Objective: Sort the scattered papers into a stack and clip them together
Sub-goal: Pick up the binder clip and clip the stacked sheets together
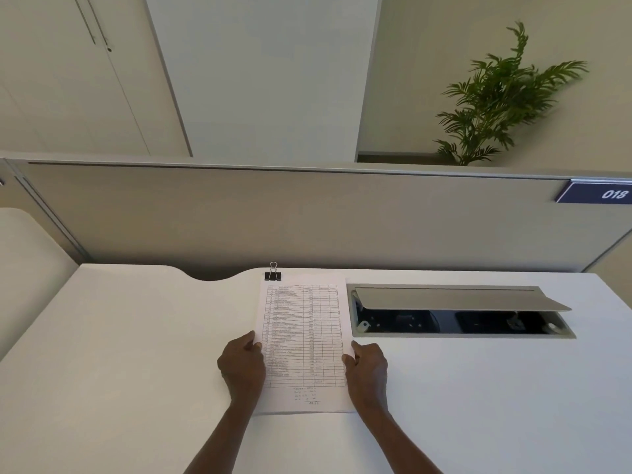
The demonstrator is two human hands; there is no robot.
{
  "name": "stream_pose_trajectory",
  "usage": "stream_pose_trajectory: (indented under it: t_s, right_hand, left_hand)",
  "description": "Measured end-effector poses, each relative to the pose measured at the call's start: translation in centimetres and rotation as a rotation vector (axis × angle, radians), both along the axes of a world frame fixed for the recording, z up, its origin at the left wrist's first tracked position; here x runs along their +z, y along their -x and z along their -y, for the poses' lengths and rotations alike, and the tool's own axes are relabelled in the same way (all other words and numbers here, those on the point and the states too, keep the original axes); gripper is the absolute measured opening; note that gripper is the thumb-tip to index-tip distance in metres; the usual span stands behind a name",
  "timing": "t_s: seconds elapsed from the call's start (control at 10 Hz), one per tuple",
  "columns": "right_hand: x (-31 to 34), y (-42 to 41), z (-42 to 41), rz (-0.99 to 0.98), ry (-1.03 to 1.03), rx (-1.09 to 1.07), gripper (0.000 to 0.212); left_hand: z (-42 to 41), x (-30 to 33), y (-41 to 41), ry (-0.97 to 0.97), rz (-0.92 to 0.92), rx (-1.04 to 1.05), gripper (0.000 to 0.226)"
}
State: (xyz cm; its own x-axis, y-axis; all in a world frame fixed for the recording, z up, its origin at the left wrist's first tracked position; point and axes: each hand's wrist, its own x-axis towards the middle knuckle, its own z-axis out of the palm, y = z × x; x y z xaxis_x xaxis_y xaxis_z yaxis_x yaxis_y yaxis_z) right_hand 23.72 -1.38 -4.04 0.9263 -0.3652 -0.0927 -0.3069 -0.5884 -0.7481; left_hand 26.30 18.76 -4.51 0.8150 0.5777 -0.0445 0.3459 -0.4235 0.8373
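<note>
Both hands are pinching the clipped paper stack at its sides, left hand and right hand squaring it on the desk beneath the binder clip.

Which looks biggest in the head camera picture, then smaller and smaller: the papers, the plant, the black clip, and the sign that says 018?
1. Plant, though it stands farther away, so its true size is unsure.
2. Papers, looking close to the plant in size.
3. Sign, cut off by the picture's edge.
4. Clip.
</note>
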Motion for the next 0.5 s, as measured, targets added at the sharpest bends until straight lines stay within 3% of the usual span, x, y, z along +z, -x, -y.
stream_pose_trajectory:
  t_s: [0.4, 0.5]
  right_hand:
    - [-0.1, -0.5, 0.4, -0.063, 0.075, 0.075, 0.046]
    - [0.6, 0.3, 0.5, 0.008, 0.177, 0.082, 0.042]
  left_hand:
    - [-0.4, 0.1, 0.9, -0.062, -0.013, -0.156, 0.03]
    - [0.3, 0.9, 2.0, -0.103, 0.048, -0.17, 0.04]
